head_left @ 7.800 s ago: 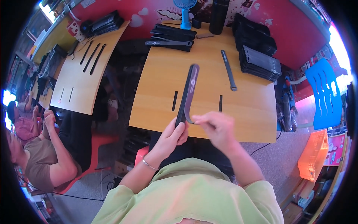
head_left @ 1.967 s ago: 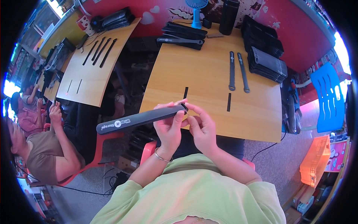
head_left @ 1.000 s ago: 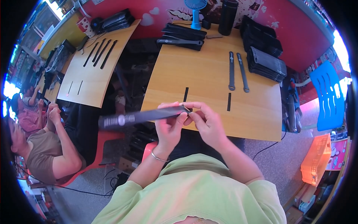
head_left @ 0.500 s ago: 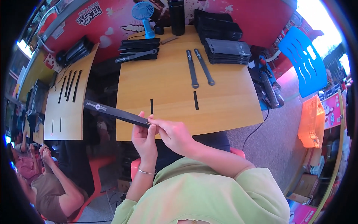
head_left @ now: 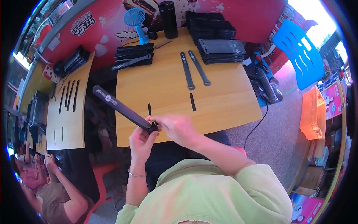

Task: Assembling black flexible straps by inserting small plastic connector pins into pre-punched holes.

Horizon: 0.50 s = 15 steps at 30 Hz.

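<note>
Workshop: worktables (head_left: 160, 84), stacked straps (head_left: 221, 51).

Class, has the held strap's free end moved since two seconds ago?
Yes, upward in view: the free end of the held strap lay lower than the near left corner of the desk, now higher.

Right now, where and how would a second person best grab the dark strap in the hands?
Probably by its free rounded end, pinching the flat faces, coming from the person's far left. That end of the dark strap juts out that way, while the left hand and right hand crowd the opposite end.
</note>
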### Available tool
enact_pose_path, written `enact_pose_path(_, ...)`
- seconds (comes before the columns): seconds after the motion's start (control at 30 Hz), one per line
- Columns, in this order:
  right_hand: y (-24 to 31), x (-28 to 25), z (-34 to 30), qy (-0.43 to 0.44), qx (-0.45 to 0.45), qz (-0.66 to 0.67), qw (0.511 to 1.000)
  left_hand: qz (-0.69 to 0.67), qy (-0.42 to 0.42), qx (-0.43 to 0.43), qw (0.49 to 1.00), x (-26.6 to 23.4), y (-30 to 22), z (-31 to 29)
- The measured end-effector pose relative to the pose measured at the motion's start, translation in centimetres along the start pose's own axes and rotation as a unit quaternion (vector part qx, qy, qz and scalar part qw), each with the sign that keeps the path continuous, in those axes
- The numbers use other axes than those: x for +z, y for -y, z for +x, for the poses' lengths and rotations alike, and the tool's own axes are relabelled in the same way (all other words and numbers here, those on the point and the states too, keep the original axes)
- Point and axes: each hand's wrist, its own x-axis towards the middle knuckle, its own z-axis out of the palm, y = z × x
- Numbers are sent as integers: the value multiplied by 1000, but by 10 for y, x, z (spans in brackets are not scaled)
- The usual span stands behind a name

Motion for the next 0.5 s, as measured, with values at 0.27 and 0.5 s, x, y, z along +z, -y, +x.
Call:
enact_pose_path(0.27,1,-35,30,-42,-69,-156,984,-84,132,-144,977,4,11,-24)
enact_pose_path(0.5,32,-33,-3,201,-58,-96,973,-331,-87,-137,929,-10,13,-9)
